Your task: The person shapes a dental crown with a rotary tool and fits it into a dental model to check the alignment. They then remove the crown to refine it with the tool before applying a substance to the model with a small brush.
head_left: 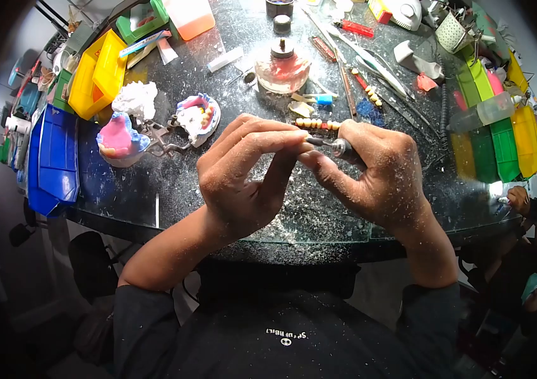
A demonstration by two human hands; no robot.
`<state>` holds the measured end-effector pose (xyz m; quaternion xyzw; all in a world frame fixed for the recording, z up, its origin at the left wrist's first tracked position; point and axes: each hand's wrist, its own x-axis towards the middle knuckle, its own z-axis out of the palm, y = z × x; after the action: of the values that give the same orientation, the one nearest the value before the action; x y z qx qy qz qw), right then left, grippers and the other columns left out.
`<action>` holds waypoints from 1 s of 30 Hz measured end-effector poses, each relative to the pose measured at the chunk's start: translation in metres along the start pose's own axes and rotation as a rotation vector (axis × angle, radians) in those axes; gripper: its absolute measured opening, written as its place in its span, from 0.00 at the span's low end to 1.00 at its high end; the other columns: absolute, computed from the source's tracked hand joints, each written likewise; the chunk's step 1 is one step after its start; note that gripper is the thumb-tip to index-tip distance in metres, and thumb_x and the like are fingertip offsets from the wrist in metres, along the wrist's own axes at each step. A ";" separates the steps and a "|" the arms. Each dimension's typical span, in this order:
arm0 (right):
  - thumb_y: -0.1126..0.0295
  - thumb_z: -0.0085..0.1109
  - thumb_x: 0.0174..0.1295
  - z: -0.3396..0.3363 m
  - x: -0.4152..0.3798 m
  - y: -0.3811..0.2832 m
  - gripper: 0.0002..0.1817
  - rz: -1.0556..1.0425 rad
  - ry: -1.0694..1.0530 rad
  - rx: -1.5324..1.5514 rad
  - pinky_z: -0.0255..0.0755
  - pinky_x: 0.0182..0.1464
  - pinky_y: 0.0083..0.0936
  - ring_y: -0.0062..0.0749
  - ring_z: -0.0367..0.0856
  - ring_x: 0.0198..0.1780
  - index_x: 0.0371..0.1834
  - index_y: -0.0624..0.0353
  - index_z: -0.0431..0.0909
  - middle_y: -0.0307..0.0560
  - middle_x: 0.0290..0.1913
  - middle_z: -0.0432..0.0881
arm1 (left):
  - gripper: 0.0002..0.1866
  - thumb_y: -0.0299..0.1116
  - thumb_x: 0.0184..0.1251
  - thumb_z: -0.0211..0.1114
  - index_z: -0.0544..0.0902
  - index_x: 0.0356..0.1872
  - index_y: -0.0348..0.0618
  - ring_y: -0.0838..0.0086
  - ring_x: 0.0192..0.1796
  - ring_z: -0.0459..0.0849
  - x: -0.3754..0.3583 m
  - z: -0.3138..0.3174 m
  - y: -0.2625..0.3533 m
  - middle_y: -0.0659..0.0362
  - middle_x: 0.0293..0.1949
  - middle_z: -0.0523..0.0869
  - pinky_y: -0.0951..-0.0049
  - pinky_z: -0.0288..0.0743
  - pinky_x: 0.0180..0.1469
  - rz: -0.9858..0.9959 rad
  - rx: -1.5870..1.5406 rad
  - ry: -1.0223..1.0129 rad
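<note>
My right hand (379, 170) is wrapped round a dark rotary handpiece (344, 150), whose thin metal bur points left toward my left fingertips. The fingers of my left hand (240, 174) are pinched on a small pale denture tooth (306, 134), mostly covered by the fingertips. Both hands are dusted with white shavings and meet above the bench. Just beyond them lies a strip of denture teeth (316, 124) on red wax. To the left, a hinged articulator (170, 148) lies opened, with a pink wax plaster cast (120, 138) and a cast with teeth (199, 118).
White dust covers the dark bench (218, 237). A glass spirit lamp (283, 68) stands at the back centre. Long tools, including a wax knife (347, 88), lie back right. Blue bin (53, 161) and yellow bin (98, 76) edge the left; a plastic bottle (486, 114) lies right. Another person's hand (519, 199) shows far right.
</note>
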<state>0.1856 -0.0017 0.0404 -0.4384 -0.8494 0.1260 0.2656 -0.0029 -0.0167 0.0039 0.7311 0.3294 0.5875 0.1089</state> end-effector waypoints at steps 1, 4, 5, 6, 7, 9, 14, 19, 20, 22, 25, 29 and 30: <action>0.44 0.66 0.55 0.001 0.000 0.000 0.27 -0.012 0.014 0.025 0.74 0.24 0.34 0.43 0.82 0.22 0.21 0.59 0.75 0.50 0.20 0.78 | 0.07 0.19 0.56 0.70 0.83 0.35 0.36 0.69 0.33 0.85 -0.001 0.000 0.000 0.54 0.33 0.87 0.74 0.76 0.35 -0.012 -0.008 0.005; 0.44 0.67 0.54 -0.001 -0.001 0.000 0.27 0.028 -0.033 -0.040 0.73 0.23 0.35 0.44 0.81 0.21 0.21 0.59 0.75 0.50 0.19 0.78 | 0.06 0.19 0.56 0.70 0.84 0.35 0.36 0.70 0.33 0.85 -0.003 0.001 -0.001 0.54 0.33 0.87 0.74 0.77 0.35 -0.040 -0.047 0.017; 0.46 0.68 0.55 0.000 -0.001 0.001 0.26 -0.003 -0.002 -0.004 0.70 0.22 0.33 0.40 0.78 0.19 0.21 0.60 0.74 0.49 0.18 0.75 | 0.06 0.19 0.57 0.70 0.84 0.36 0.36 0.70 0.33 0.85 -0.004 0.002 -0.001 0.54 0.33 0.87 0.75 0.77 0.35 -0.049 -0.062 0.020; 0.48 0.68 0.56 0.003 -0.001 0.002 0.25 -0.033 0.028 0.032 0.67 0.21 0.30 0.36 0.75 0.18 0.22 0.61 0.73 0.47 0.17 0.73 | 0.06 0.19 0.57 0.70 0.84 0.36 0.36 0.71 0.33 0.85 -0.004 0.002 -0.002 0.54 0.33 0.87 0.75 0.77 0.35 -0.043 -0.060 0.026; 0.50 0.68 0.57 0.004 -0.002 0.002 0.24 -0.062 0.058 0.069 0.64 0.21 0.28 0.32 0.72 0.16 0.22 0.61 0.73 0.46 0.16 0.71 | 0.06 0.19 0.57 0.70 0.84 0.36 0.36 0.71 0.34 0.85 -0.004 0.002 -0.003 0.54 0.33 0.87 0.76 0.77 0.35 -0.038 -0.059 0.032; 0.50 0.68 0.57 0.002 -0.001 0.003 0.24 -0.021 0.008 0.035 0.64 0.21 0.28 0.32 0.72 0.16 0.22 0.61 0.73 0.46 0.16 0.71 | 0.06 0.19 0.57 0.70 0.84 0.36 0.37 0.72 0.34 0.85 -0.005 0.003 -0.003 0.54 0.34 0.87 0.76 0.76 0.34 -0.051 -0.072 0.034; 0.46 0.68 0.56 0.003 -0.002 0.002 0.27 -0.020 0.025 0.061 0.66 0.21 0.31 0.37 0.74 0.17 0.21 0.61 0.73 0.48 0.16 0.72 | 0.06 0.20 0.58 0.70 0.84 0.36 0.36 0.73 0.34 0.85 -0.007 0.004 -0.003 0.54 0.35 0.87 0.78 0.76 0.33 -0.082 -0.097 0.042; 0.50 0.70 0.56 0.003 -0.002 0.005 0.23 -0.051 0.034 0.054 0.62 0.20 0.27 0.27 0.71 0.16 0.24 0.60 0.74 0.43 0.16 0.71 | 0.07 0.21 0.59 0.69 0.84 0.39 0.35 0.76 0.35 0.84 -0.008 0.005 -0.003 0.54 0.35 0.87 0.79 0.76 0.35 -0.164 -0.151 0.028; 0.53 0.70 0.56 0.000 -0.001 0.004 0.21 -0.031 0.020 0.061 0.62 0.20 0.26 0.25 0.71 0.16 0.25 0.60 0.75 0.43 0.16 0.72 | 0.07 0.21 0.60 0.69 0.84 0.39 0.35 0.77 0.35 0.84 -0.007 0.004 -0.001 0.55 0.35 0.87 0.79 0.77 0.36 -0.187 -0.157 0.020; 0.57 0.70 0.56 -0.010 0.001 0.002 0.17 0.010 -0.005 0.073 0.61 0.20 0.24 0.21 0.71 0.17 0.29 0.60 0.78 0.42 0.18 0.75 | 0.06 0.22 0.63 0.68 0.83 0.40 0.34 0.79 0.36 0.84 -0.007 0.004 0.002 0.56 0.35 0.87 0.79 0.77 0.38 -0.386 -0.347 -0.010; 0.68 0.68 0.54 -0.005 0.004 0.007 0.12 -0.169 0.155 0.275 0.66 0.23 0.22 0.21 0.74 0.19 0.38 0.61 0.80 0.44 0.24 0.81 | 0.07 0.25 0.67 0.65 0.83 0.42 0.33 0.81 0.41 0.83 0.000 -0.003 0.012 0.58 0.38 0.86 0.80 0.77 0.46 -0.663 -0.589 -0.129; 0.76 0.63 0.42 0.001 0.003 0.024 0.25 -0.395 0.118 0.329 0.76 0.27 0.24 0.30 0.81 0.23 0.50 0.60 0.82 0.46 0.28 0.84 | 0.10 0.26 0.68 0.64 0.83 0.47 0.33 0.79 0.46 0.82 -0.001 -0.003 0.008 0.57 0.44 0.86 0.77 0.76 0.53 -0.782 -0.872 -0.188; 0.76 0.62 0.39 0.000 0.002 0.025 0.28 -0.416 0.097 0.301 0.77 0.27 0.24 0.31 0.82 0.24 0.51 0.60 0.82 0.46 0.28 0.83 | 0.10 0.26 0.68 0.64 0.83 0.47 0.33 0.79 0.47 0.83 -0.001 -0.003 0.007 0.57 0.44 0.86 0.77 0.76 0.53 -0.788 -0.901 -0.203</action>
<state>0.2015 0.0144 0.0302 -0.2155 -0.8792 0.1726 0.3884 -0.0037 -0.0229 0.0078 0.4884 0.2819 0.5119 0.6480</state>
